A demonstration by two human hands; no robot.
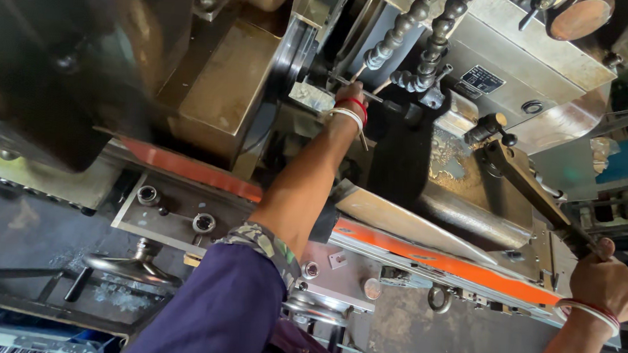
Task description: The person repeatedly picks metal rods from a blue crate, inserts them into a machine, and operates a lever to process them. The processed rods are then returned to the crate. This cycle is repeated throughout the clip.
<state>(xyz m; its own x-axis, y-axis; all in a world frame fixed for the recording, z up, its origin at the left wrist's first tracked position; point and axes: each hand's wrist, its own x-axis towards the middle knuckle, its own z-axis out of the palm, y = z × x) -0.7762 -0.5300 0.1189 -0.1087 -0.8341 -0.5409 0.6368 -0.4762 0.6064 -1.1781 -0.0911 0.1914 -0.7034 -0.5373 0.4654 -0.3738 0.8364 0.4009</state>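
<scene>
By the left hand, segmented coolant hoses looked like matt dark plastic and a thin rod bare metal. The lever gripped by the right hand was dull, grimy steel. Below the forearm, an orange strip looked glossy painted.

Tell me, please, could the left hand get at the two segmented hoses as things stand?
Probably yes: the left hand is already deep in the machine, just below the hoses, with nothing visible between them.

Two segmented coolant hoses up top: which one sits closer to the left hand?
The left-hand hose. Its lower end comes down nearest the left hand; the other hose runs further right, ending at the fitting.
</scene>
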